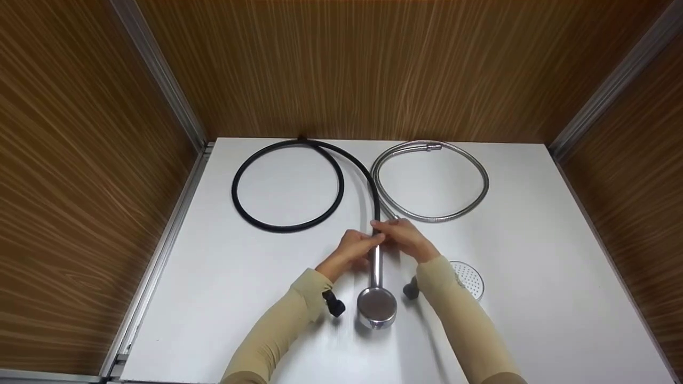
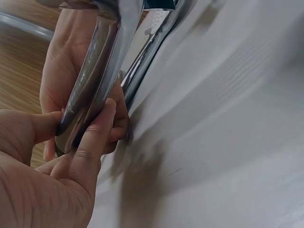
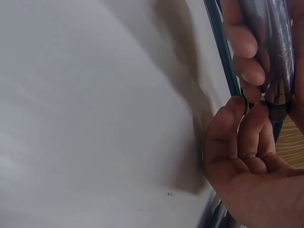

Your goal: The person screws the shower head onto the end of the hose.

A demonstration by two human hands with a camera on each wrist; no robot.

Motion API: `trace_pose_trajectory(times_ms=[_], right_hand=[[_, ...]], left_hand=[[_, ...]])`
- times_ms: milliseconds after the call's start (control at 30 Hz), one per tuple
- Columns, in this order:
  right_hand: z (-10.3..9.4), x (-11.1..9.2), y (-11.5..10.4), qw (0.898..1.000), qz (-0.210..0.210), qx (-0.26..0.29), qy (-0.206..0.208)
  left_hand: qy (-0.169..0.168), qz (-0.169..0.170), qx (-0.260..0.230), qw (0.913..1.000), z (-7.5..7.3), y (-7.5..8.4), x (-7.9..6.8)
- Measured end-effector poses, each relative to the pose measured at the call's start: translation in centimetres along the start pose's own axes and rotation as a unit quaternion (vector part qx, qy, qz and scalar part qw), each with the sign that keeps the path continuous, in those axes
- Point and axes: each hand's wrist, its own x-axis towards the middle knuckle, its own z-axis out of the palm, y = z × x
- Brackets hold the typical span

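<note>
A chrome hand shower lies between the forearms, its round head toward me and its handle pointing away. My left hand grips the handle near its far end, thumb and fingers on both sides in the left wrist view. At that end, my right hand pinches the end of a black hose with thumb and fingertips. The right wrist view has the right hand just below the handle. Fingers hide most of the joint, so how far hose and handle are fitted cannot be told.
A coiled metal hose lies at the back right, one end running toward the right hand. Beside the right sleeve is a round white perforated spray face, partly covered. Wood-grain panels enclose the white table at the back and sides.
</note>
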Motion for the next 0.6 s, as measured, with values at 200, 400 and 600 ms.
trace_pose_trajectory(times_ms=[200,400,600], right_hand=[[0.05,0.25,-0.02,1.0,-0.004,0.012,-0.005],[-0.28,0.5,-0.03,0.999,0.007,0.031,-0.014],[-0.43,0.56,-0.1,0.999,0.014,0.024,-0.037]], left_hand=[[-0.001,-0.003,-0.005,1.0,-0.04,0.07,0.05],[0.003,0.007,-0.004,1.0,-0.15,0.13,0.08],[0.006,0.007,-0.01,0.9999,-0.07,0.21,0.05]])
